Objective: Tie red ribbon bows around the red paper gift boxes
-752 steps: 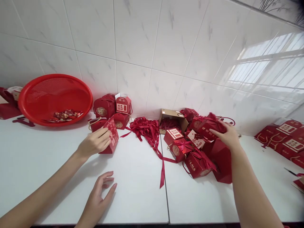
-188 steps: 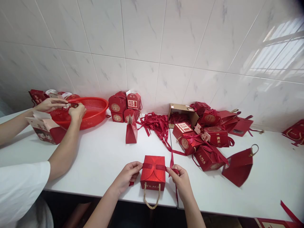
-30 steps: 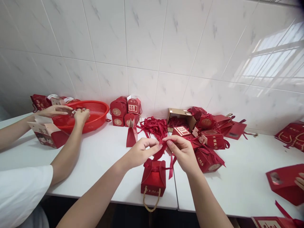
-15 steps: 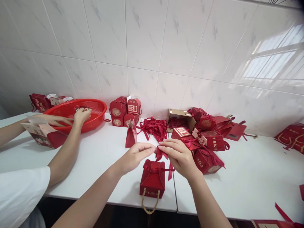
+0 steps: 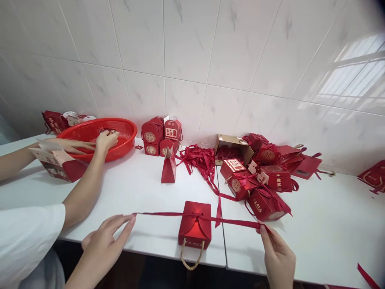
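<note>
A small red gift box (image 5: 195,235) with a rope handle (image 5: 191,265) stands at the table's front edge. Across its top runs a dark red ribbon (image 5: 234,221), crossed or knotted at the middle of the lid. To the left of the box, my left hand (image 5: 106,237) pinches one ribbon end between thumb and fingers. My right hand (image 5: 278,253) pinches the other end, off to the right. Between my hands the ribbon is stretched nearly straight. A narrow red box (image 5: 169,168) stands just behind.
A co-worker's hand (image 5: 106,141) reaches into a red plastic basket (image 5: 128,154) at left. Behind lie a heap of ribbons (image 5: 198,156), an open cardboard box (image 5: 227,138) and piled red boxes (image 5: 269,202). More red boxes (image 5: 152,136) are stacked against the tiled wall.
My hands have moved apart, the left one leftward and the right one rightward and down. The ribbon, loosely looped above the box before, is now drawn taut across its lid.
</note>
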The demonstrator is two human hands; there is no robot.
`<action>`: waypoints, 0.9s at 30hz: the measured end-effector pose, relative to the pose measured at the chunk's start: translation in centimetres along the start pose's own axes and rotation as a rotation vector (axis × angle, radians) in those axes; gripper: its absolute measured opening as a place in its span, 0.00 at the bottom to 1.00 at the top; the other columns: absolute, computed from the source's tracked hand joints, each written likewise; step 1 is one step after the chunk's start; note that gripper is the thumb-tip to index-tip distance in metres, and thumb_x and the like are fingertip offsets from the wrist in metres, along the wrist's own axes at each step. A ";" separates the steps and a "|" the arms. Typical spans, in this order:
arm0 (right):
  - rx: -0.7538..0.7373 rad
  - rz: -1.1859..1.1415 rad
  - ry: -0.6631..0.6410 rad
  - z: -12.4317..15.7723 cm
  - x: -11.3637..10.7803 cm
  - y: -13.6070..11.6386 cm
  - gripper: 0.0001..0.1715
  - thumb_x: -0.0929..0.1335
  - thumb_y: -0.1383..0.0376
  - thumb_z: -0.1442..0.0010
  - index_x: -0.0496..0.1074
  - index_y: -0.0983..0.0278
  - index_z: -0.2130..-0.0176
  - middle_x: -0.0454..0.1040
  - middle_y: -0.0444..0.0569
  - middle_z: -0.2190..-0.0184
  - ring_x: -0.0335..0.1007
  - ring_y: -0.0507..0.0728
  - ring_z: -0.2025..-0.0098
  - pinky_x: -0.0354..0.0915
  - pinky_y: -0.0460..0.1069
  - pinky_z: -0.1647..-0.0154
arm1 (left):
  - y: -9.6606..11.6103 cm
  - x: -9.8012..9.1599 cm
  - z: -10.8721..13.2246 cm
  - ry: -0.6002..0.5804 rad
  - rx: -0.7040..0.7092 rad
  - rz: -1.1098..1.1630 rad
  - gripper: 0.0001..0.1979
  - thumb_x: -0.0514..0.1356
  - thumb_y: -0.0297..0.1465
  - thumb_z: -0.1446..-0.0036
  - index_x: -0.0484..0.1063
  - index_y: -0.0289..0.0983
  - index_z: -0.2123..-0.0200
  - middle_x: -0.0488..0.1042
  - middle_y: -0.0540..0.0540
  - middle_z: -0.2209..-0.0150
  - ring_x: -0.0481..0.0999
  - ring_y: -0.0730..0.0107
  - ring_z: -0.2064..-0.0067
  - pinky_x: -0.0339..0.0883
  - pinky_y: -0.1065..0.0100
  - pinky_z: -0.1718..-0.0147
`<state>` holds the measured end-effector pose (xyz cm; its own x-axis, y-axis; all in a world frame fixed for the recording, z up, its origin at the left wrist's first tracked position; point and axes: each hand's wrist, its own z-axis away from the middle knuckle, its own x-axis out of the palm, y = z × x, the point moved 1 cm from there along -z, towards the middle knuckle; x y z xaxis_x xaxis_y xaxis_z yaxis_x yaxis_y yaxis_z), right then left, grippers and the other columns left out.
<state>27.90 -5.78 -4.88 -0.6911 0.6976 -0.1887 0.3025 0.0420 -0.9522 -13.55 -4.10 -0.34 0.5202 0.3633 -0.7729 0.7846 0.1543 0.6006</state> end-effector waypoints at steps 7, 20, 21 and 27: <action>-0.101 0.011 -0.036 0.1 1.6 -1.9 0.25 0.70 0.51 0.49 0.75 0.62 0.55 0.74 0.54 0.55 0.69 0.63 0.53 0.63 0.57 0.50 | 2.6 3.4 0.7 -0.081 0.142 0.134 0.12 0.56 0.43 0.48 0.72 0.43 0.75 0.75 0.43 0.52 0.62 0.47 0.41 0.54 0.48 0.47; -0.187 -0.064 -0.628 3.4 9.8 -5.7 0.25 0.67 0.57 0.42 0.65 0.65 0.47 0.65 0.41 0.76 0.64 0.52 0.74 0.64 0.46 0.71 | 9.7 7.9 0.5 -0.534 0.200 0.699 0.05 0.54 0.32 0.44 0.58 0.40 0.67 0.59 0.54 0.71 0.63 0.73 0.71 0.60 0.71 0.71; -0.181 -0.070 -0.618 3.4 10.0 -5.5 0.24 0.66 0.57 0.42 0.65 0.65 0.48 0.62 0.38 0.78 0.61 0.51 0.77 0.61 0.45 0.74 | 9.6 7.9 0.4 -0.554 0.200 0.693 0.05 0.54 0.32 0.43 0.57 0.41 0.66 0.57 0.55 0.73 0.61 0.74 0.73 0.58 0.72 0.71; -0.102 -0.189 -0.605 1.7 9.2 -4.2 0.12 0.67 0.58 0.43 0.60 0.61 0.68 0.49 0.34 0.82 0.47 0.48 0.80 0.51 0.43 0.79 | 8.3 6.9 -0.9 -0.584 0.273 0.583 0.11 0.56 0.38 0.44 0.56 0.41 0.62 0.50 0.59 0.78 0.55 0.75 0.76 0.53 0.73 0.73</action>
<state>19.13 -0.78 -3.06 -0.9779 0.1456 -0.1502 0.1793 0.2135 -0.9604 -3.78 0.54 -0.49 0.8957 -0.2254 -0.3833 0.3533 -0.1629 0.9212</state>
